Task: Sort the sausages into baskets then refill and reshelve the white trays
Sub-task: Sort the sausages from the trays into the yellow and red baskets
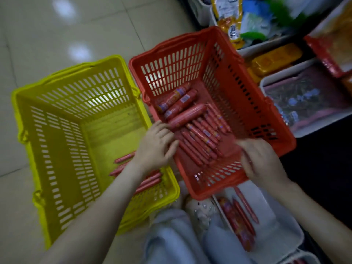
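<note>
1. Head view, centre: the left hand point(156, 147) reaches over the near-left wall of the red basket point(238, 96). Its bent fingers point(167, 130) are right at the lower-left end of a thick sausage point(185, 116). I cannot tell whether they grip it.
2. That thick sausage runs from lower left to upper right, so its near end points at the left hand. The thin sausages point(202, 141) beside it run the other way, upper left to lower right.
3. Right of centre: the right hand point(262, 161) is blurred at the basket's near-right corner. Whether its fingers hold anything cannot be told.
4. Left of the frame: the yellow basket point(57, 149) holds a few thin sausages point(150, 180) under the left forearm.
5. Lower right: the white tray point(276, 235) has some sausages left point(242, 216), lying nearly top to bottom. The right hand is nearer to them, so it looks best placed for the next pick.
</note>
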A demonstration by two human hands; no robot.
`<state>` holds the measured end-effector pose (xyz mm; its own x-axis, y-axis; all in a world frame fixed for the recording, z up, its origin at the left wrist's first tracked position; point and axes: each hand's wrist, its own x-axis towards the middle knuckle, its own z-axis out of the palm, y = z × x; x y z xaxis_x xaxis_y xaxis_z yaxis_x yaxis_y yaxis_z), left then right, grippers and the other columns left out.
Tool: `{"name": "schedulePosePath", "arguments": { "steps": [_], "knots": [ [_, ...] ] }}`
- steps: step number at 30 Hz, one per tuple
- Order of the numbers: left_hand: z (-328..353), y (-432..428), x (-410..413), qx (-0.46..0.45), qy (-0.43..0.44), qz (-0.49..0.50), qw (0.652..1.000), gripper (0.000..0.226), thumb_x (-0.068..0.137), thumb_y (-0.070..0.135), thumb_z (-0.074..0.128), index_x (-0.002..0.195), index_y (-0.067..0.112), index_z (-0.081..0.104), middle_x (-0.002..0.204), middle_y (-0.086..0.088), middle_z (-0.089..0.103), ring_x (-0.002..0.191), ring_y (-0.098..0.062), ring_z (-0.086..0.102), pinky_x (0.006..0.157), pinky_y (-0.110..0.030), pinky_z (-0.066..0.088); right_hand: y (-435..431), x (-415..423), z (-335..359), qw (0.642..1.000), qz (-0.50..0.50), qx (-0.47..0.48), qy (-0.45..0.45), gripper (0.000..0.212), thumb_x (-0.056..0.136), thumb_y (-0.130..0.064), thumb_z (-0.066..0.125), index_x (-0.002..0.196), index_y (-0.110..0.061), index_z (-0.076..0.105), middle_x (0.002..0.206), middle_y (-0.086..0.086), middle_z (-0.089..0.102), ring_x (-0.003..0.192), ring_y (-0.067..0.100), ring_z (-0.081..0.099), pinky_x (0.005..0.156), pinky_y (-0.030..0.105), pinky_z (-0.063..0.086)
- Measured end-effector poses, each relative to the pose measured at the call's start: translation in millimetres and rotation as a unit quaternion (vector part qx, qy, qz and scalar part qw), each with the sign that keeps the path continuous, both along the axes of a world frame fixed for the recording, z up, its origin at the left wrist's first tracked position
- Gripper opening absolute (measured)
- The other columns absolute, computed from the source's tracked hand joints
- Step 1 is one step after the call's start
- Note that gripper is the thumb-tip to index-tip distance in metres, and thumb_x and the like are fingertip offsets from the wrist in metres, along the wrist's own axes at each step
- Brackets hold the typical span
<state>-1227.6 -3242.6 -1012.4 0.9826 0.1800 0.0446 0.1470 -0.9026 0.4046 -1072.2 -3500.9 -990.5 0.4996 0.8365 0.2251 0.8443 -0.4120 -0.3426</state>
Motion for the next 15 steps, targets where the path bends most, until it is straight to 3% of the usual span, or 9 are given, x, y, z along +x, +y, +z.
{"name": "schedulePosePath", "arguments": {
  "steps": [3, 5, 7, 9, 11, 15],
  "knots": [
    [6.5, -33.8, -14.9, 0.034, 0.022, -0.074, 0.996, 0.037, 0.093, 0.037, 0.044, 0.083, 0.011, 0.067, 0.086, -0.008, 0.064, 0.087, -0.028, 0.061, 0.099, -0.042, 0.035, -75.2, -51.0, -21.5, 0.985, -0.152, 0.010, 0.086, 0.028, 0.089, -0.019, 0.040, 0.111, -0.006, 0.053, 0.092, 0.021, 0.062, 0.088, 0.029, 0.051, 0.081, 0.036, 0.038],
    [4.8, -51.8, -25.3, 0.083, 0.049, -0.112, 0.989, 0.036, 0.091, 0.042, 0.046, 0.081, 0.014, 0.067, 0.080, -0.004, 0.061, 0.085, -0.026, 0.059, 0.107, -0.051, 0.029, -109.3, -80.3, -57.7, 0.963, -0.199, -0.057, 0.174, 0.040, 0.090, -0.025, 0.038, 0.116, -0.002, 0.056, 0.099, 0.019, 0.063, 0.092, 0.034, 0.058, 0.084, 0.036, 0.041],
    [2.1, -55.9, -25.1, 0.122, 0.055, -0.117, 0.984, 0.035, 0.090, 0.044, 0.046, 0.079, 0.017, 0.066, 0.077, -0.002, 0.056, 0.084, -0.024, 0.058, 0.109, -0.059, 0.023, -129.1, -96.1, -91.7, 0.925, -0.209, -0.168, 0.271, 0.045, 0.094, -0.028, 0.043, 0.134, -0.010, 0.050, 0.116, 0.008, 0.061, 0.104, 0.029, 0.059, 0.090, 0.036, 0.044],
    [-1.1, -54.8, -22.3, 0.134, 0.045, -0.117, 0.983, 0.034, 0.090, 0.041, 0.044, 0.078, 0.016, 0.064, 0.074, -0.001, 0.053, 0.080, -0.025, 0.056, 0.108, -0.060, 0.024, -144.7, -106.8, -127.6, 0.908, -0.164, -0.257, 0.288, 0.051, 0.095, -0.028, 0.050, 0.143, -0.018, 0.039, 0.138, 0.001, 0.049, 0.121, 0.021, 0.050, 0.099, 0.034, 0.041],
    [2.5, -49.5, -23.9, 0.135, 0.031, -0.104, 0.985, 0.032, 0.089, 0.039, 0.043, 0.078, 0.016, 0.062, 0.073, -0.002, 0.052, 0.078, -0.026, 0.055, 0.105, -0.061, 0.027, -142.1, -117.1, -154.2, 0.902, -0.113, -0.335, 0.248, 0.054, 0.095, -0.031, 0.041, 0.147, -0.021, 0.032, 0.151, 0.002, 0.036, 0.135, 0.019, 0.038, 0.107, 0.032, 0.038],
    [-5.6, -56.1, -21.8, 0.145, 0.006, -0.102, 0.984, 0.031, 0.089, 0.037, 0.041, 0.078, 0.015, 0.061, 0.074, -0.003, 0.051, 0.076, -0.027, 0.053, 0.104, -0.060, 0.027, -138.4, -121.9, -172.1, 0.872, -0.105, -0.416, 0.235, 0.059, 0.095, -0.031, 0.042, 0.149, -0.014, 0.024, 0.147, 0.008, 0.039, 0.135, 0.025, 0.039, 0.106, 0.035, 0.038]
  ]
}}
